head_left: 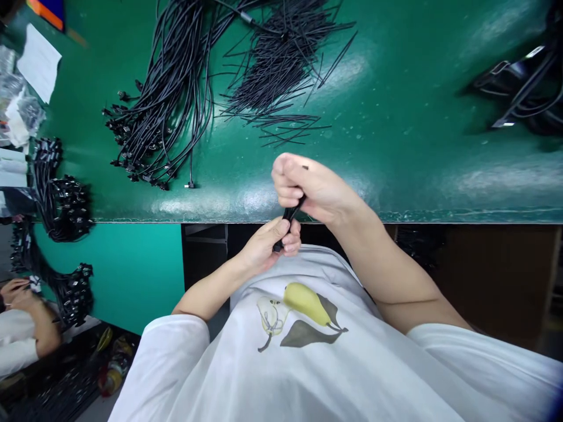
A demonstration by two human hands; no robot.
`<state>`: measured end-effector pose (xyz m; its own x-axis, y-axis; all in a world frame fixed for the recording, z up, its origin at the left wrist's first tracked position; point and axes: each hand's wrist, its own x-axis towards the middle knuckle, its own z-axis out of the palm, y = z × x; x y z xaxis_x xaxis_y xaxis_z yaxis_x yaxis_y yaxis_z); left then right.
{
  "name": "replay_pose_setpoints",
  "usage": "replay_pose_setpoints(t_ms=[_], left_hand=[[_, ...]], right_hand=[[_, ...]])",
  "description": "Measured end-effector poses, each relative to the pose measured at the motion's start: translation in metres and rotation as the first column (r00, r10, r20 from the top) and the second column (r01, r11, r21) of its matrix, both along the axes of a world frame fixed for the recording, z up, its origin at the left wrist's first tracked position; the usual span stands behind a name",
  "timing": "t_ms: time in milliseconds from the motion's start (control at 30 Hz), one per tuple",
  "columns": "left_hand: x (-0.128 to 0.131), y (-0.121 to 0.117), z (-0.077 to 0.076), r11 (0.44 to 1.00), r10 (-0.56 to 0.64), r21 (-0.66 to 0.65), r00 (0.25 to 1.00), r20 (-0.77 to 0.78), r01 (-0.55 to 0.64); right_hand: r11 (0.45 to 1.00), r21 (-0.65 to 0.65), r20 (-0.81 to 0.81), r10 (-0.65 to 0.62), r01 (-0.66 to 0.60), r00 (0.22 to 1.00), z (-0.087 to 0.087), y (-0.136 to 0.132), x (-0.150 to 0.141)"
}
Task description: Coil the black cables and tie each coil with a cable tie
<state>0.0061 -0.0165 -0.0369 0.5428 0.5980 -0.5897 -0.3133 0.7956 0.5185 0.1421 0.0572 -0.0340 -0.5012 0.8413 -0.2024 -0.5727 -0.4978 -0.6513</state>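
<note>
My left hand (268,243) is closed around the lower end of a thin black cable (289,215), close to my chest. My right hand (308,187) is closed on the upper part of the same cable, just above the front edge of the green table (396,146). Both fists hide most of the cable. On the table ahead lies a bundle of black cables with connectors (162,111), and beside it a heap of thin black ties or sleeves (281,64).
More black cable bundles (61,199) hang at the left edge of the table. White papers (39,61) lie at the far left. Dark cables and metal parts (523,82) sit at the far right. Another person's hands (17,293) work at the lower left.
</note>
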Motion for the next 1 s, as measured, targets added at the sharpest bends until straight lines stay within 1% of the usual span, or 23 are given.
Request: replay_pose_setpoints(t_ms=[67, 133, 167, 233, 267, 300, 333, 367, 433, 467, 533, 600, 633, 667, 733, 767, 800, 833, 867, 900, 933, 967, 1000], left_hand=[[-0.002, 0.004, -0.003, 0.995, -0.083, 0.060, 0.996, -0.036, 0.085], [-0.006, 0.013, -0.005, 0.964, -0.199, 0.157, 0.975, -0.100, 0.213], [-0.009, 0.018, -0.005, 0.934, -0.256, 0.214, 0.954, -0.156, 0.286], [-0.014, 0.030, -0.004, 0.851, -0.344, 0.309, 0.895, -0.284, 0.425], [-0.016, 0.034, -0.004, 0.814, -0.369, 0.337, 0.869, -0.329, 0.473], [-0.017, 0.038, -0.004, 0.794, -0.382, 0.352, 0.857, -0.347, 0.496], [-0.017, 0.040, -0.005, 0.796, -0.390, 0.349, 0.859, -0.331, 0.495], [-0.016, 0.040, -0.006, 0.815, -0.399, 0.325, 0.871, -0.286, 0.480], [-0.012, 0.038, -0.010, 0.873, -0.403, 0.231, 0.903, -0.150, 0.429], [-0.009, 0.036, -0.012, 0.905, -0.376, 0.177, 0.922, -0.089, 0.386], [-0.004, 0.032, -0.015, 0.957, -0.271, 0.099, 0.962, -0.023, 0.272], [-0.001, 0.030, -0.017, 0.986, -0.156, 0.062, 0.988, -0.013, 0.157], [-0.002, 0.030, -0.018, 0.990, -0.131, 0.051, 0.991, -0.015, 0.132], [-0.003, 0.031, -0.018, 0.989, -0.138, 0.049, 0.990, -0.021, 0.139], [-0.007, 0.035, -0.018, 0.968, -0.225, 0.097, 0.972, -0.065, 0.230], [-0.010, 0.037, -0.018, 0.942, -0.285, 0.153, 0.952, -0.115, 0.300], [-0.013, 0.038, -0.017, 0.901, -0.337, 0.219, 0.922, -0.188, 0.374], [-0.015, 0.039, -0.016, 0.854, -0.363, 0.283, 0.889, -0.277, 0.437], [-0.016, 0.039, -0.016, 0.811, -0.356, 0.335, 0.859, -0.368, 0.479], [-0.017, 0.039, -0.015, 0.780, -0.333, 0.368, 0.834, -0.440, 0.506], [-0.018, 0.038, -0.015, 0.772, -0.303, 0.383, 0.823, -0.482, 0.508], [-0.019, 0.037, -0.015, 0.788, -0.266, 0.384, 0.829, -0.492, 0.481], [-0.020, 0.036, -0.016, 0.824, -0.221, 0.377, 0.852, -0.474, 0.424]], right_hand=[[0.997, -0.029, 0.054, -0.075, 0.076, 0.996, 0.001, 0.000, 0.005], [0.992, -0.063, 0.097, -0.101, 0.107, 0.990, 0.002, -0.001, 0.006], [0.992, -0.075, 0.114, -0.095, 0.104, 0.989, 0.002, -0.002, 0.006], [0.993, -0.081, 0.132, -0.075, 0.087, 0.988, 0.002, -0.004, 0.006], [0.993, -0.077, 0.134, -0.073, 0.084, 0.988, 0.002, -0.004, 0.005], [0.994, -0.071, 0.132, -0.073, 0.083, 0.989, 0.002, -0.005, 0.006], [0.994, -0.065, 0.128, -0.075, 0.084, 0.989, 0.002, -0.004, 0.006], [0.995, -0.061, 0.123, -0.075, 0.083, 0.990, 0.003, -0.003, 0.007], [0.996, -0.052, 0.114, -0.066, 0.073, 0.991, 0.005, 0.000, 0.009], [0.997, -0.045, 0.110, -0.060, 0.066, 0.992, 0.006, 0.002, 0.010], [0.998, -0.028, 0.099, -0.059, 0.062, 0.993, 0.006, 0.007, 0.011], [0.997, -0.008, 0.087, -0.070, 0.071, 0.994, 0.004, 0.010, 0.012], [0.998, 0.001, 0.082, -0.070, 0.070, 0.994, 0.003, 0.011, 0.012], [0.998, 0.008, 0.079, -0.061, 0.060, 0.995, 0.001, 0.010, 0.011], [1.000, 0.031, 0.096, -0.006, 0.003, 0.995, -0.003, 0.005, 0.009], [0.998, 0.051, 0.120, 0.032, -0.038, 0.992, -0.005, 0.002, 0.007], [0.994, 0.073, 0.147, 0.067, -0.078, 0.987, -0.007, 0.000, 0.005], [0.989, 0.096, 0.176, 0.095, -0.113, 0.980, -0.008, -0.001, 0.004], [0.983, 0.125, 0.207, 0.109, -0.137, 0.972, -0.009, 0.000, 0.005], [0.973, 0.168, 0.244, 0.111, -0.155, 0.963, -0.010, 0.004, 0.008], [0.958, 0.228, 0.287, 0.107, -0.177, 0.952, -0.010, 0.010, 0.013], [0.935, 0.298, 0.339, 0.086, -0.194, 0.937, -0.010, 0.020, 0.022], [0.908, 0.369, 0.414, 0.030, -0.198, 0.910, -0.010, 0.033, 0.033]])
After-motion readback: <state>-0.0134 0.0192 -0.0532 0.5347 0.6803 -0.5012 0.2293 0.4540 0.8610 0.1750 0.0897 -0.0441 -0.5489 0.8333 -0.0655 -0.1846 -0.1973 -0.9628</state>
